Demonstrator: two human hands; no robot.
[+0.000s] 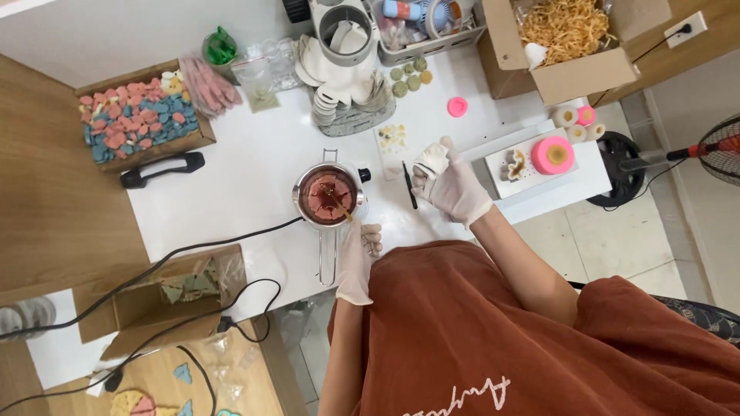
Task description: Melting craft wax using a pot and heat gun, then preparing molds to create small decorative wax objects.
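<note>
1. Gripping: left hand [357,262], in a thin whitish glove, is curled shut on the near end of a wooden stick [339,206]. The stick's far end dips into the pot.
2. Pot [330,195]: small, round, shiny steel, w/ a black knob on its far-right side and a wire loop handle [327,266] pointing back toward the person. It stands on the white table [254,169], just in front of the body. It holds a reddish-pink melt w/ a glossy surface.
3. Right hand [453,187], also gloved, is closed round a small white piece [430,159], held up just right of the pot; prob. a mould, can't tell for sure.
4. Step in hand, as I judge it: stirring the melt w/ the stick while the white piece waits alongside. Any move of pot or piece calls for a level, slow carry, since the liquid looks runny.
5. Thin black tool [408,185] lies between the pot and the right hand.
6. Further right: white tray [501,181] bearing a pink round mould [553,155].
7. Far side: stacked white moulds [339,104], green-ish discs [408,77], a small pink disc [458,106], a cardboard box of straw-like shreds [566,27], and at left a box of pink & blue chunks [139,119].
</note>
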